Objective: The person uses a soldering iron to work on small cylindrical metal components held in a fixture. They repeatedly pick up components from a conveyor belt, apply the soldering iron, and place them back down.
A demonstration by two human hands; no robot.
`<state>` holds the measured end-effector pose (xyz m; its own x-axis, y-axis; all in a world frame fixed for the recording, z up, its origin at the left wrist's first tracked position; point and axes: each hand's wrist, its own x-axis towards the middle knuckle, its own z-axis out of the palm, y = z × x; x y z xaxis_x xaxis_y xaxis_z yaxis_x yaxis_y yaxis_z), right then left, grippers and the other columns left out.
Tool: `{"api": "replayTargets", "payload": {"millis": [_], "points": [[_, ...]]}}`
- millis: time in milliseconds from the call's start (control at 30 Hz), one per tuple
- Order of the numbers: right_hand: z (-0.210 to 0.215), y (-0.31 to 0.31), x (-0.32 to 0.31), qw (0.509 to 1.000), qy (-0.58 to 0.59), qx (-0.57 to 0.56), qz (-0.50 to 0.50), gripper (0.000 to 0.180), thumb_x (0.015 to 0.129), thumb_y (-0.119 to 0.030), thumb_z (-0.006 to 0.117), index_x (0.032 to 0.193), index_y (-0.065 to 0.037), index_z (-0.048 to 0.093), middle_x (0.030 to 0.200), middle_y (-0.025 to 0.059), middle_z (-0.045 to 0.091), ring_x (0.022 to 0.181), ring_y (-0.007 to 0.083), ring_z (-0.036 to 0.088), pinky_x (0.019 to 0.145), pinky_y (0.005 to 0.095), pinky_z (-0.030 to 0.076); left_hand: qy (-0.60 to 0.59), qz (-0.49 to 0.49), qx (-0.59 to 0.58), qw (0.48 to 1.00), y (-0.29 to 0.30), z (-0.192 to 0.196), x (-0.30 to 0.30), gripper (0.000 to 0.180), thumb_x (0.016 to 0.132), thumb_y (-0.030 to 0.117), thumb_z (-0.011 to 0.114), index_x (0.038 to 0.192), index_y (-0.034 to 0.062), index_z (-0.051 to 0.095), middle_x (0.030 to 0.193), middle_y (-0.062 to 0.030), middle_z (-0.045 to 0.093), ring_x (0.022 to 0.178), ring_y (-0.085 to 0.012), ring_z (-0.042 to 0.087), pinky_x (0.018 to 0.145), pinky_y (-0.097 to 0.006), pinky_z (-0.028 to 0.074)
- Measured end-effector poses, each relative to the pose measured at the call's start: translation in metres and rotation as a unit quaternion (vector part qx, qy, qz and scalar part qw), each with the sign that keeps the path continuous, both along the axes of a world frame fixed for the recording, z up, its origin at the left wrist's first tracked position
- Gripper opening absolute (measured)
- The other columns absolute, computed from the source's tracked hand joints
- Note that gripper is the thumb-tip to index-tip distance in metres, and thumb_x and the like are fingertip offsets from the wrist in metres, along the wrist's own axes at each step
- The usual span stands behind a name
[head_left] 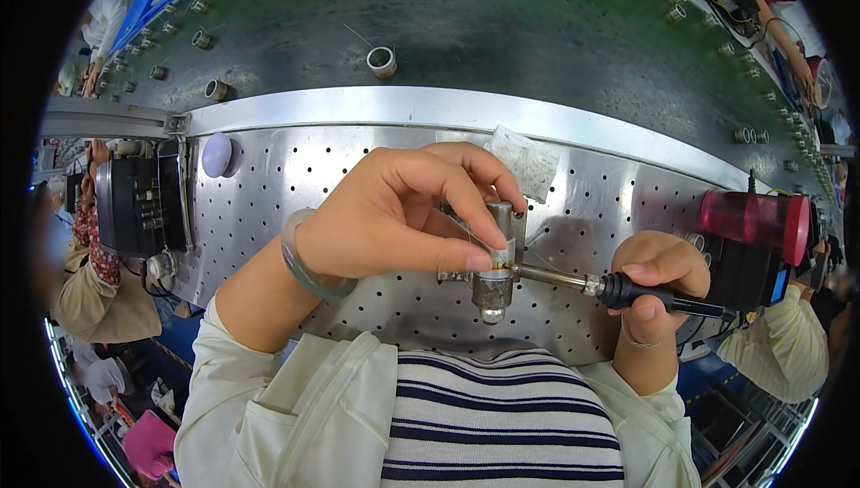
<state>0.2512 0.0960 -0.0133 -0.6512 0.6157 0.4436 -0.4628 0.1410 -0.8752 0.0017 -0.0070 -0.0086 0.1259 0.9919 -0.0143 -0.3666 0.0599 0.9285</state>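
Note:
My left hand (394, 210) pinches a small silvery metal cylinder (505, 255) between thumb and finger. A thin yellow and red mark shows low on its side. The cylinder rests in an upright steel fixture (492, 293) with a rounded lower end. My right hand (667, 268) is closed around the black handle of a soldering iron (557, 280). The iron's metal shaft points left, and its tip reaches the side of the cylinder, close to my left fingers. Whether tip and metal touch, I cannot tell. My left palm and the fixture's back are partly hidden.
Beyond the perforated metal worktop (287, 210) runs a dark green conveyor belt (502, 31), carrying several metal rings with wires, one ring (381, 61) near its edge. A purple egg-shaped object (217, 155), a paper label (524, 164), a red cylinder (754, 222) and a black device (134, 206) lie around. People sit on both sides.

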Motion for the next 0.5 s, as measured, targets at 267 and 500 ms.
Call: {"api": "replayTargets", "payload": {"millis": [267,500], "points": [[-0.0013,0.0026,0.0016,0.999,-0.005,0.037,-0.002,0.022,0.072,-0.003,0.072,0.086,0.006,0.057,0.064,0.0117,0.060,0.048,0.0173,0.056,0.044,0.0261,0.043,0.014,-0.011,0.024,1.000,0.0002,-0.0004,-0.0001,0.016,0.065,-0.005,0.075,0.077,0.0037,0.069,0.111,-0.0193,0.056,0.103,-0.0247,0.056,0.095,-0.035,0.041],[-0.0036,0.0064,0.0029,0.999,0.014,0.047,0.015,0.025,0.070,-0.003,0.074,0.088,0.007,0.058,0.065,0.0116,0.060,0.049,0.0182,0.056,0.045,0.0265,0.042,0.032,-0.008,0.029,0.999,0.0001,0.0009,0.0000,0.016,0.065,-0.004,0.075,0.077,0.0052,0.070,0.110,-0.0188,0.057,0.103,-0.0246,0.056,0.095,-0.035,0.041]]}}
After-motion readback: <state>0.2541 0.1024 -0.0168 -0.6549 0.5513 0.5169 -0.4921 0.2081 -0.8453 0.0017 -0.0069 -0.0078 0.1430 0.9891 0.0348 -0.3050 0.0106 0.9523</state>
